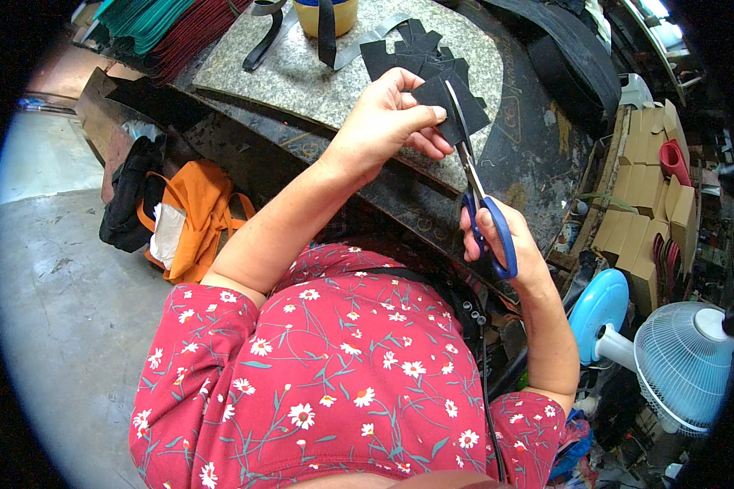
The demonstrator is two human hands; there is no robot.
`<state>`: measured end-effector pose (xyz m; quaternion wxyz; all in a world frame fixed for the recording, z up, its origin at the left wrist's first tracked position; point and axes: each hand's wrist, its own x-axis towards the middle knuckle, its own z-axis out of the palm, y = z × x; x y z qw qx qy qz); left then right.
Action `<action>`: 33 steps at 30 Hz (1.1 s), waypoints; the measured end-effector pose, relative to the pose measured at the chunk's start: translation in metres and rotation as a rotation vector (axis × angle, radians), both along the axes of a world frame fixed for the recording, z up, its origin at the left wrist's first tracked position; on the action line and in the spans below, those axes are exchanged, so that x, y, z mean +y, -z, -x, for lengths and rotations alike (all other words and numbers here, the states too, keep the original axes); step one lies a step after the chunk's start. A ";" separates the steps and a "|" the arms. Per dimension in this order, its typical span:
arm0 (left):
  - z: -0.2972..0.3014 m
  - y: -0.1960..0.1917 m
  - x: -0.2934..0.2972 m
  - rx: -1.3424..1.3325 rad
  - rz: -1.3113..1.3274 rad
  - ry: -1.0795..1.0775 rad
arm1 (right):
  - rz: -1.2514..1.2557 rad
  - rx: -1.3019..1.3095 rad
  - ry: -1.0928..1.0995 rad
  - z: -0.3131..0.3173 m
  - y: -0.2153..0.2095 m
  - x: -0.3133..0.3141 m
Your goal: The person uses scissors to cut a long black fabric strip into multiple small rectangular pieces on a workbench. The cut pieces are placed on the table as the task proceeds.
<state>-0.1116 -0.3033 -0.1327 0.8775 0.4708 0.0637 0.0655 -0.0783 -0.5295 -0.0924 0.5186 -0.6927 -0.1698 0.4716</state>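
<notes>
My left hand (pixel 387 122) pinches a small black piece of sheet material (pixel 465 110) above the worktable. My right hand (pixel 497 236) grips blue-handled scissors (pixel 473 183) from below, with fingers through the loops. The blades point up and away into the black piece, cutting along it. Behind the held piece lies a pile of several similar black cut pieces (pixel 408 49) on a speckled grey stone slab (pixel 302 77).
A yellow pot (pixel 326 15) with black straps stands at the slab's far edge. An orange bag (pixel 196 216) and a black bag (pixel 130 191) lie on the floor at left. Cardboard boxes (pixel 648 196) and a white-and-blue fan (pixel 677 359) stand at right. Stacked green and dark red sheets (pixel 167 28) lie far left.
</notes>
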 end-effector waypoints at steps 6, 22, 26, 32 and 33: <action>-0.002 0.005 -0.001 0.015 0.008 -0.004 | -0.047 0.062 0.141 0.009 0.003 0.001; -0.015 0.003 0.006 0.045 -0.162 -0.001 | 0.036 0.002 0.094 -0.019 0.003 0.024; -0.013 0.003 0.009 0.048 -0.899 -0.273 | 0.034 -0.029 0.090 -0.021 0.005 0.024; -0.015 0.009 0.005 -0.005 -1.707 -0.574 | -0.226 -0.316 0.307 -0.046 0.017 -0.009; -0.015 0.013 0.000 0.087 -1.723 -0.428 | -0.197 -0.399 0.328 -0.053 0.021 -0.017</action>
